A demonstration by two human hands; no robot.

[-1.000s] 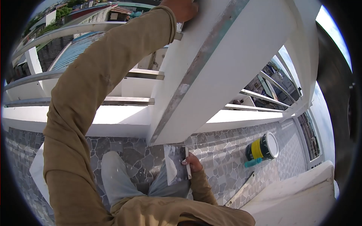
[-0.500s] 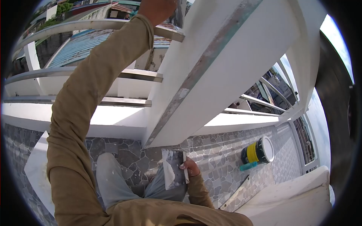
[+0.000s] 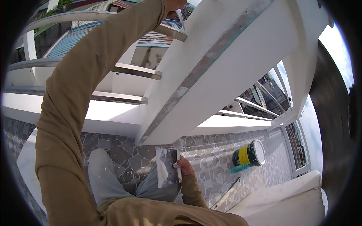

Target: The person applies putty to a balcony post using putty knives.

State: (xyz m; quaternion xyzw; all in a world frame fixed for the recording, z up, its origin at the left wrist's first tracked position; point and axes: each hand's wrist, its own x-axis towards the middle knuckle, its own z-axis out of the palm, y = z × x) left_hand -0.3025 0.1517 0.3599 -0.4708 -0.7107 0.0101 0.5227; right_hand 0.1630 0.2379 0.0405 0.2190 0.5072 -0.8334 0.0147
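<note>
Plate, its edge pinched by right hand, left hand high, grip unclear, open floor alongside

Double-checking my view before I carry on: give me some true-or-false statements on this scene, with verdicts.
1. The right hand holds a flat plate bearing white paste. True.
2. The bucket has a red band. False: its band is yellow.
3. The floor shows irregular stone shapes. True.
4. The left hand rests on the floor. False: it is raised, at the picture's top edge.
5. A teal object lies by the bucket. True.
</note>
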